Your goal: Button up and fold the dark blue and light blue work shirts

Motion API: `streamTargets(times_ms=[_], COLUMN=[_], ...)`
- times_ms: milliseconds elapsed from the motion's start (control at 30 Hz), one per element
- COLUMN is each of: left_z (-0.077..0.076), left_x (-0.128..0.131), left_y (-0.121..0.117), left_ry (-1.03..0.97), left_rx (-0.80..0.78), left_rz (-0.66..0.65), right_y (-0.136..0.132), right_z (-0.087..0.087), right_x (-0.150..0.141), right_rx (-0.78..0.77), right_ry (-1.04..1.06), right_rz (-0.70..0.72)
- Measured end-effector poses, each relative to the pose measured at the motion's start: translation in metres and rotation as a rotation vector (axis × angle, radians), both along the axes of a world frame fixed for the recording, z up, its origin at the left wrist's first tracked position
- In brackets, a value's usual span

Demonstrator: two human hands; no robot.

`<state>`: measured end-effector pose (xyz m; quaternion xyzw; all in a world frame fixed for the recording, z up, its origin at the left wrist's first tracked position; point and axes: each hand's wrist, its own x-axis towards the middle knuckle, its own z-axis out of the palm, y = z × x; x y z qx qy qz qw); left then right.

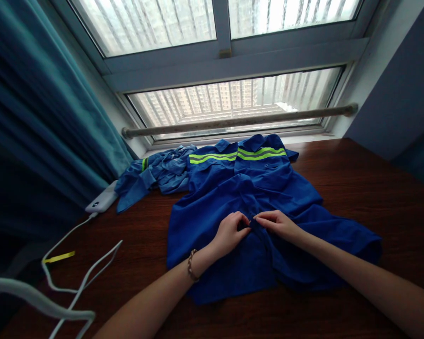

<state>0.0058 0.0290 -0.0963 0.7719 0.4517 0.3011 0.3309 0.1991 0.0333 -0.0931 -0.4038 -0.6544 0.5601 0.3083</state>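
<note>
A blue work jacket [212, 235] with yellow-green and grey reflective stripes lies spread on the table, collar toward the window. Along its front opening, my left hand [234, 229] pinches the edge of the cloth between thumb and fingers. My right hand [277, 223] pinches the front edge just beside it, the fingertips of both hands nearly meeting. Whatever small fastener may be between the fingers is too small to make out. One sleeve stretches out to the right under my right forearm.
A crumpled lighter blue garment [167, 167] lies left of the jacket. Near the curtain [45, 94] sits a white power bank [102, 197] with a white cable [65, 236] and yellow tag [60, 257]. The wooden table [349, 188] meets a window with a metal rail [240, 123].
</note>
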Motion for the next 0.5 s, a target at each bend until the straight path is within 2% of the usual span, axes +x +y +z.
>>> streamTargets(times_ms=[67,167,300,500], left_z=[0.0,0.003,0.009,0.008], left_x=[0.0,0.0,-0.001,0.002], left_y=[-0.002,-0.008,-0.015,-0.017], left_ry=[-0.009,-0.058,-0.167,-0.392], left_rx=[-0.01,-0.077,-0.189,-0.387], left_rz=[0.013,0.023,0.027,-0.005], right_y=[-0.006,-0.014,-0.02,-0.026], right_z=[0.001,0.003,0.002,-0.004], right_x=[-0.004,-0.008,-0.008,-0.009], right_rx=[0.176,0.382,0.506,0.69], right_ry=[-0.083,-0.16,-0.188,-0.247], right_rz=[0.035,0.015,-0.049,-0.143])
